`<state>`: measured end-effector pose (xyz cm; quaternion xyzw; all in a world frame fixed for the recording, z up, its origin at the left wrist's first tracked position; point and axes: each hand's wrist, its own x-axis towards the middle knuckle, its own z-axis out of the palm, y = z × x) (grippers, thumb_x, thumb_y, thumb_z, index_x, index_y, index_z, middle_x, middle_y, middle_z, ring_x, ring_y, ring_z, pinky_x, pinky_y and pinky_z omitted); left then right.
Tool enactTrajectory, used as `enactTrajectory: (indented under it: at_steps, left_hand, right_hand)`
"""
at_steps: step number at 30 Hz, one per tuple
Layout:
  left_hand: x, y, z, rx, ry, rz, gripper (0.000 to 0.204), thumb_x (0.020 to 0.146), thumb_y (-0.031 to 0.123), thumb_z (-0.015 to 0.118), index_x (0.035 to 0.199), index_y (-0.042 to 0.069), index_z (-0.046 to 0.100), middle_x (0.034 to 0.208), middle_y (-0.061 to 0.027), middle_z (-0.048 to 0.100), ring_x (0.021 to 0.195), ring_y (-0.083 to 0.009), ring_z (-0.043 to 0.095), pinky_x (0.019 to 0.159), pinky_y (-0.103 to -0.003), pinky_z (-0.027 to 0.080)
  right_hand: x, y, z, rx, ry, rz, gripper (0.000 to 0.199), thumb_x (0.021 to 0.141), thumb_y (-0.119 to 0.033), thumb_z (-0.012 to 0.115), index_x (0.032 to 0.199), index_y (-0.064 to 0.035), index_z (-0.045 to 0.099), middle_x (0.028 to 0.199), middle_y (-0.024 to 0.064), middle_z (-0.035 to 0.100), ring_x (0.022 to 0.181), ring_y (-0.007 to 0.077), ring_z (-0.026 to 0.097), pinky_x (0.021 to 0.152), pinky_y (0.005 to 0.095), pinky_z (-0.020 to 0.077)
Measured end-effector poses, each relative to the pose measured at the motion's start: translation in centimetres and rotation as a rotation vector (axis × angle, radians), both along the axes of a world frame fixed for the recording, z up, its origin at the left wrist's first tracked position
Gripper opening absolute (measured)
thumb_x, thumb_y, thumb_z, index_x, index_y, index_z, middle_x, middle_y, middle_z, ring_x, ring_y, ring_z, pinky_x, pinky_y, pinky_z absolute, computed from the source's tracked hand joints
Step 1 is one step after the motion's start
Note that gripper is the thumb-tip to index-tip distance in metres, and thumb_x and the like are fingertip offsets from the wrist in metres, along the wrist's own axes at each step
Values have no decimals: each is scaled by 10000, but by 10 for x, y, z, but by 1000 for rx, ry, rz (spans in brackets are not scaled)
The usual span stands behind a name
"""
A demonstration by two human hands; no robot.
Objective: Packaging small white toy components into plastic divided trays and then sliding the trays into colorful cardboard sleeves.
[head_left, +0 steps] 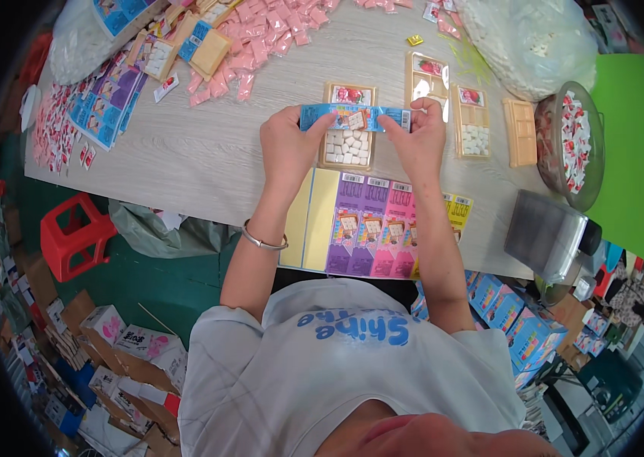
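Stretched between my two hands is a blue printed label strip [355, 119] with a biscuit picture. My left hand [291, 142] pinches its left end, thumb on top, and my right hand [419, 143] grips the right end. Directly under the strip lies a clear-lidded plastic tray [346, 167], holding white candy-like pieces in its near part and a red-printed packet at its far end. The strip hides the tray's middle; I cannot tell whether they touch. Nearer my body lies a sheet of purple, pink and yellow labels [368, 244], partly covered by my right forearm.
Two more filled trays, one farther back [428, 95] and one nearer [473, 155], and a bare beige tray [521, 133] lie rightward. Beyond stand a glass bowl [597, 152] of packets and a grey clear box [546, 228]. Pink sachets [261, 46] cover the far left. A red stool [71, 240] stands below.
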<state>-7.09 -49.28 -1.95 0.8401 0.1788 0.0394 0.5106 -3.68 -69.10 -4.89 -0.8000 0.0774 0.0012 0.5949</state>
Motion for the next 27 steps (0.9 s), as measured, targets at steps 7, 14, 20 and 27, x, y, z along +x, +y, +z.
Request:
enactTrajectory:
  at_steps: [7, 14, 20, 27]
  left_hand:
    - [4, 0, 1, 61, 106, -23, 247, 831, 241, 847, 872, 5, 784, 635, -34, 696, 548, -67, 546, 518, -295, 429]
    - [11, 2, -10, 27, 143, -67, 277, 792, 253, 865, 882, 10, 766, 685, -73, 721, 593, -137, 654, 579, -318, 500]
    - [9, -16, -3, 112, 54, -25, 288, 792, 207, 861, 917, -10, 720, 799, -82, 731, 716, -127, 694, 647, -312, 530]
    - [-1, -13, -14, -478, -31, 65, 521, 796, 66, 861, 1241, -22, 605, 1066, -113, 706, 897, -138, 696, 727, -286, 576]
  right_hand:
    - [-3, 8, 7, -168, -19, -29, 478, 779, -37, 860, 1093, -58, 501, 766, 18, 662, 635, 53, 569, 539, 229, 420]
    - [-7, 12, 11, -384, -117, -10, 492, 757, -137, 890, 1090, -52, 537, 709, 43, 590, 616, 137, 532, 565, 311, 437]
    - [-5, 10, 11, -351, -99, -8, 493, 764, -137, 885, 1105, -47, 540, 739, 54, 600, 646, 142, 555, 587, 311, 454]
    - [-18, 10, 7, 21, -100, -67, 460, 833, -92, 831, 1200, -35, 561, 870, 36, 650, 742, 111, 622, 651, 275, 523]
